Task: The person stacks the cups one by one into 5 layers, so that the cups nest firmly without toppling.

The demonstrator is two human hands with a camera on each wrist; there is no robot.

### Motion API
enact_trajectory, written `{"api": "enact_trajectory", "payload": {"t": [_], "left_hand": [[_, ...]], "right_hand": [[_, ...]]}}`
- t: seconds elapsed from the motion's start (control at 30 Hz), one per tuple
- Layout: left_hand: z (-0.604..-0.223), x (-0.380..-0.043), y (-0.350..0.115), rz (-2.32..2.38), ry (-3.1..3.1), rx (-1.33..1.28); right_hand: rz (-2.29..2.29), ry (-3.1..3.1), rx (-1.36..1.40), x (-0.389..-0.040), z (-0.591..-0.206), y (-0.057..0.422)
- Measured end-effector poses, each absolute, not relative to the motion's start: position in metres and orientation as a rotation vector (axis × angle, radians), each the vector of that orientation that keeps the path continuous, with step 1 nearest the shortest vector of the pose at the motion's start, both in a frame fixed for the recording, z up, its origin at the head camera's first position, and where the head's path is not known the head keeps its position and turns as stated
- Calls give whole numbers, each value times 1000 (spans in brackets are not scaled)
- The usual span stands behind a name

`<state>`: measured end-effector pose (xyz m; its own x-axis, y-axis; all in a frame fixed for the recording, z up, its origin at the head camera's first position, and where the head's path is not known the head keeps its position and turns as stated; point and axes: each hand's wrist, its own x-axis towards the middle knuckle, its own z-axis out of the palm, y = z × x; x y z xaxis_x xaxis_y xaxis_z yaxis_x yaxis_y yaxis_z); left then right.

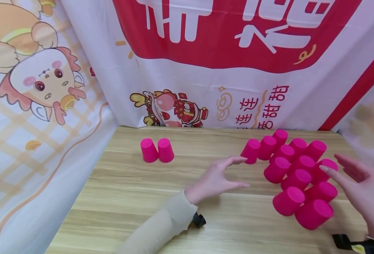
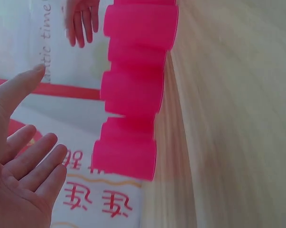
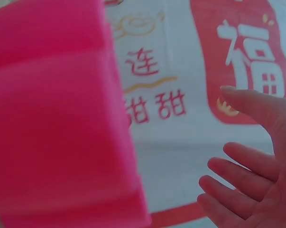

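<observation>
Several bright pink cups (image 1: 296, 180) stand upside down in a cluster on the right of the wooden table. My left hand (image 1: 213, 178) is just left of the cluster, thumb and fingers spread apart with nothing between them. Its fingertips come close to the leftmost cup (image 1: 251, 151) in the head view. On the cluster's other side, my right hand (image 1: 366, 190) hangs with fingers extended and holds nothing. Its thumb overlaps a cup on the right edge (image 1: 325, 171). The right wrist view shows pink cups (image 3: 57, 128) large and near, beside the spread hand (image 3: 247, 175).
Two more pink cups (image 1: 157, 150) stand side by side, upside down, at the table's back left. A printed cloth (image 1: 187, 77) hangs along the back edge of the wooden table (image 1: 117, 197). Another patterned cloth (image 1: 47, 148) covers the left side.
</observation>
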<state>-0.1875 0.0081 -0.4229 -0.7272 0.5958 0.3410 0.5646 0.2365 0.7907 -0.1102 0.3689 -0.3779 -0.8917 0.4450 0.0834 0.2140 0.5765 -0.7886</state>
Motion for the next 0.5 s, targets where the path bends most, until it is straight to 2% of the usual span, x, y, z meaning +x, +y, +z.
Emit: {"api": "enact_trajectory", "payload": {"t": [0.33, 0.5], "left_hand": [[-437, -184, 51, 1571, 2327, 1069], [-442, -180, 69, 1546, 2318, 1127]], "right_hand": [[1224, -2622, -288, -101, -405, 398], [1219, -2757, -359, -99, -415, 403]]}}
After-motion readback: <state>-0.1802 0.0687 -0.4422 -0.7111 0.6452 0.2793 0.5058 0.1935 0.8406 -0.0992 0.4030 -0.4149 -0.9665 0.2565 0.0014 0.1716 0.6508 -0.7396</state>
